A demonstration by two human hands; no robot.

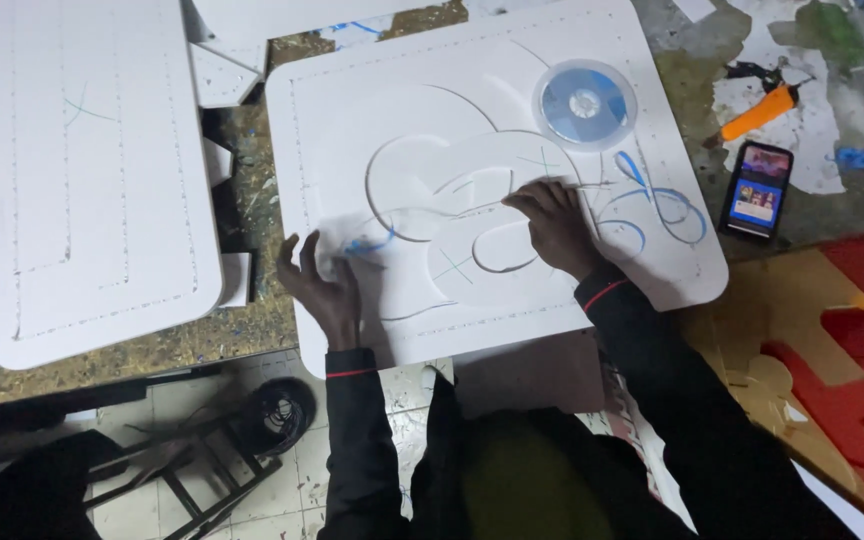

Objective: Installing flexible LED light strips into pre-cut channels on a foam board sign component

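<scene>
A large white foam board [422, 80] with rounded corners lies on the worktable, cut with curved, overlapping ring shapes and marked with blue pen loops. My left hand [320, 285] presses flat on the board's near left part, fingers spread, beside a blue mark. My right hand [552, 222] rests palm down on the cut ring pieces [472, 200] near the board's middle, fingers pointing left. It holds nothing that I can see. A clear round disc case [585, 103] with a blue disc sits on the board's far right.
A second white board [92, 180] lies at the left, with white offcuts [220, 75] between the boards. An orange-handled cutter [760, 112] and a lit phone [757, 189] lie on the stained table at right. Brown and red cardboard [852, 340] is at lower right. A black coil [277, 412] lies on the tiled floor.
</scene>
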